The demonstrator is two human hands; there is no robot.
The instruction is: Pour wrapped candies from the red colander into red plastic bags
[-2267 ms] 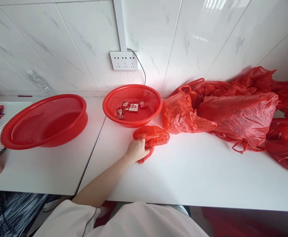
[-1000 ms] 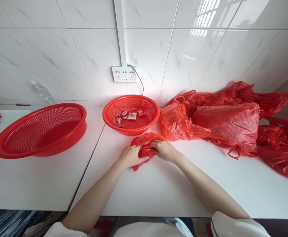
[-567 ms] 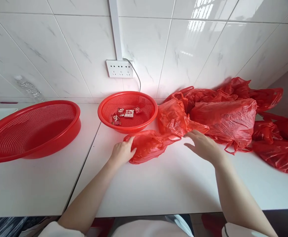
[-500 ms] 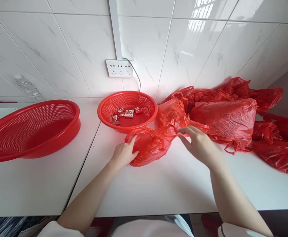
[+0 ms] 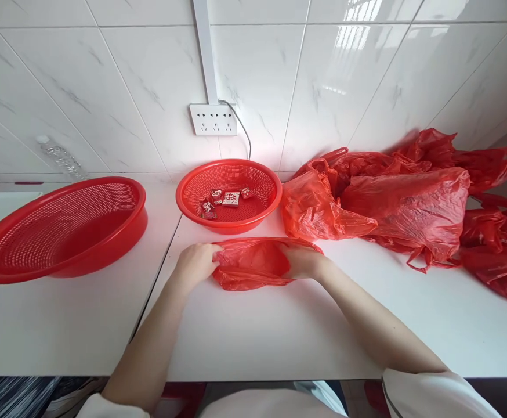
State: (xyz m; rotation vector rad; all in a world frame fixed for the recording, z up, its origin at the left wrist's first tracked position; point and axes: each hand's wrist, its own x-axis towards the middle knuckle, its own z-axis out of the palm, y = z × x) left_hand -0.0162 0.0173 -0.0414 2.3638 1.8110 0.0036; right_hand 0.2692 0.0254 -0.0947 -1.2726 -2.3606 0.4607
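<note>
A thin red plastic bag (image 5: 251, 281) lies on the white table in front of me, its mouth spread wide toward me. My left hand (image 5: 198, 262) pinches the bag's left edge between thumb and fingers. Into the mouth at the right side reaches my right hand (image 5: 302, 262); red film covers its fingers, so their grip is hidden. Just behind the bag stands a round red plastic basket (image 5: 230, 225) with perforated walls. A few small red and white wrapped packets (image 5: 231, 199) lie on its bottom.
Filled red bags (image 5: 405, 200) are heaped along the wall at right. A larger red basket (image 5: 105, 249) sits tilted at left, near a clear bottle (image 5: 64, 158) and a white tray (image 5: 7, 203). A socket strip (image 5: 213, 119) is on the tiled wall. A seam (image 5: 160, 270) divides the tabletops.
The bag went from crumpled to spread with its mouth wide. My right hand came in, pulled at the bag's right end, then moved left into its mouth. My left hand shifted to its left edge.
</note>
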